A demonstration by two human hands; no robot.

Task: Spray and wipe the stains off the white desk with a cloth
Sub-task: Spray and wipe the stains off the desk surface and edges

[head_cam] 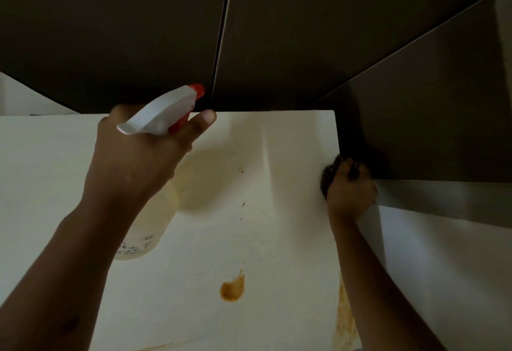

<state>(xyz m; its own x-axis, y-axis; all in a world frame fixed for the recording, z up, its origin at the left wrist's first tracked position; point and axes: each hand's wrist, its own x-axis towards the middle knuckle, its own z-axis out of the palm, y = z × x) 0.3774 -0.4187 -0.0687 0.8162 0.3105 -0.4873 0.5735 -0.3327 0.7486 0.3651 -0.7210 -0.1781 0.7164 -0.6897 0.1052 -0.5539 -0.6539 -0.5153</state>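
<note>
On the white tabletop (194, 309) an orange-brown stain (232, 288) is sitting near the front, with small specks (243, 204) further back and a smear (345, 320) along the right edge. The left hand (133, 156) is holding a spray bottle (149, 220) up, fingers wrapped around its neck, one finger out by the red trigger (180, 124). The bottle looks light and a bit slippery. The right hand (350, 188) is squeezing a dark cloth (329, 174) at the right edge. It looks soft and floppy, so bunching it works best. A dark wall (429, 128) is crowding that corner.
</note>
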